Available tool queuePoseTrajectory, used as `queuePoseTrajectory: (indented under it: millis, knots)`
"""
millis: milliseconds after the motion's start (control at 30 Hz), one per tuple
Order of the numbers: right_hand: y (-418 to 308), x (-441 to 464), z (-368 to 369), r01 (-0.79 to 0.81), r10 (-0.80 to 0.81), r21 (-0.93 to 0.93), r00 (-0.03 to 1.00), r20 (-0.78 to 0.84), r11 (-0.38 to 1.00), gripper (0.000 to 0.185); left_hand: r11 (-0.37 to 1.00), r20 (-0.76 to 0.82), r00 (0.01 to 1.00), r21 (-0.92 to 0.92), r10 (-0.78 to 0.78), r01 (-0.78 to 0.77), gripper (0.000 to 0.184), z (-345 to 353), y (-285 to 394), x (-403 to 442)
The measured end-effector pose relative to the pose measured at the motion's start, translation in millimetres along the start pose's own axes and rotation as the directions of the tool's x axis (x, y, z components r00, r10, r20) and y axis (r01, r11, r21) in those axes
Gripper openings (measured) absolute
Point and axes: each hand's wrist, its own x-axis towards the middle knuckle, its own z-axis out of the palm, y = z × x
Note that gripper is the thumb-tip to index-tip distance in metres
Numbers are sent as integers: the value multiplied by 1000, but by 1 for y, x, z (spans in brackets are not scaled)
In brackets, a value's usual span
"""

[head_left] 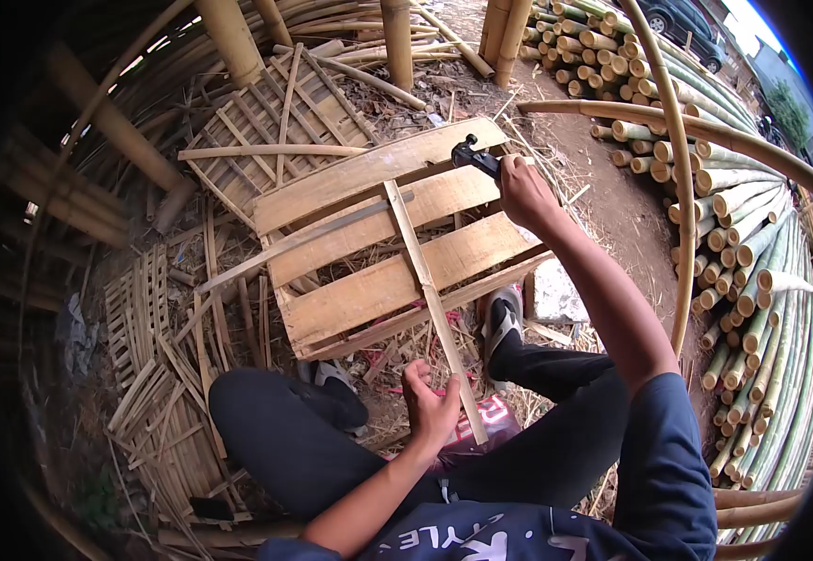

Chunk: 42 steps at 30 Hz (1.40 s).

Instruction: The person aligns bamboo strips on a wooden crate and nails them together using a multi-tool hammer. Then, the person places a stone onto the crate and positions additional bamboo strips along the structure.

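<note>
**Right hand (pixel 525 192) gripping a hammer (pixel 479 160), left hand (pixel 432 409) loosely parted by a wooden strip (pixel 422 271)**

The right arm is reaching up from the lower right of the frame, its elbow bending slightly and its bare forearm slanting towards the upper centre. Its fingers are closing firmly around the hammer's handle, and the black head is pointing left, over the upper right part of a slatted wooden crate (pixel 350 297). Whether the head is touching the wood, I cannot tell.

The left forearm is rising from the bottom centre. That hand is hanging half-curled, the thumb standing apart from the bent fingers, just left of the strip's lower portion; whether it is touching the strip is unclear.

The strip is running from the middle of the crate down past its near edge, its lower end sticking out over the person's lap. A second strip (pixel 304 239) is slanting across the crate's left half, meeting the first near its top.

The crate is sitting in the centre of the frame, the person's legs (pixel 280 435) spreading below it. Bamboo poles (pixel 760 245) are lying stacked at the right.
</note>
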Motion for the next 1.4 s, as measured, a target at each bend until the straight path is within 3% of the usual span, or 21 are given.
queuePoseTrajectory:
  millis: [67, 167, 233, 333, 367, 433, 500, 533, 567, 633, 700, 733, 833, 900, 933, 1033, 1100, 1200, 1300, 1333, 1400]
  knots:
    - [3, 47, 29, -49, 50, -47, 999, 20, 998, 24, 996, 24, 996, -18, -83, 84, 65, 0, -9, 2]
    - [-6, 88, 48, -135, 168, -207, 975, 147, 969, 33, 921, 79, 950, -231, -302, 312, 69, 5, -23, -3]
    - [-9, 100, 53, -158, 211, -256, 958, 195, 954, 34, 911, 131, 944, -249, -304, 328, 72, 11, -41, -5]
    - [-4, 102, 51, -29, 169, -458, 949, 267, 889, 34, 915, 228, 928, -211, -295, 343, 72, 15, -26, 0]
    - [-1, 100, 47, 26, 148, -515, 944, 295, 857, 35, 893, 296, 916, -278, -270, 353, 70, 20, -26, 5]
    - [5, 85, 32, 64, 53, -462, 970, 237, 885, 39, 838, 412, 888, -397, -202, 375, 67, 25, -29, 15]
    - [22, 72, 22, 108, -61, -357, 988, 141, 928, 47, 737, 487, 849, -493, -206, 462, 48, 24, -26, 26]
    - [46, 47, -1, 172, -181, -143, 982, -51, 975, 45, 666, 539, 814, -528, -217, 527, 44, 20, -17, 32]
    - [60, 31, -11, 168, -185, -113, 970, -159, 979, 40, 590, 589, 780, -559, -213, 583, 40, 15, -8, 37]
    - [106, -1, -27, 137, -167, -123, 947, -273, 983, 34, 632, 550, 803, -543, -229, 553, 22, 11, 1, 36]
    - [168, -39, -19, 48, -62, -47, 931, -359, 998, 29, 551, 506, 805, -595, -310, 586, 16, 10, 16, 30]
    - [195, -62, -4, -84, 101, 63, 929, -356, 994, 27, 563, 493, 810, -589, -318, 580, 16, 8, 23, 27]
    - [272, -138, 66, -476, 504, 277, 863, -34, 834, 37, 641, 431, 847, -563, -311, 522, 19, 6, 39, 19]
    - [309, -192, 125, -633, 624, 337, 767, 151, 697, 47, 671, 399, 861, -547, -316, 500, 19, 7, 40, 14]
    - [325, -216, 153, -629, 612, 247, 776, 153, 737, 58, 685, 386, 867, -541, -314, 489, 19, 7, 39, 12]
    - [349, -249, 216, -756, 715, 81, 644, 272, 650, 106, 712, 347, 877, -517, -332, 475, 19, 10, 36, 11]
    - [338, -246, 236, -828, 805, 58, 556, 207, 557, 105, 703, 335, 872, -519, -357, 487, 19, 11, 38, 12]
    - [346, -234, 249, -830, 741, 313, 554, 379, 461, 97, 724, 323, 884, -510, -339, 464, 19, 12, 42, 14]
    - [360, -235, 271, -888, 837, 218, 457, 301, 406, 90, 739, 313, 892, -505, -326, 447, 19, 15, 44, 15]
    - [360, -237, 272, -873, 831, 295, 471, 295, 389, 89, 746, 311, 896, -502, -316, 438, 19, 15, 43, 15]
    - [338, -233, 254, -885, 860, 271, 445, 251, 378, 88, 764, 305, 904, -491, -300, 419, 18, 14, 41, 15]
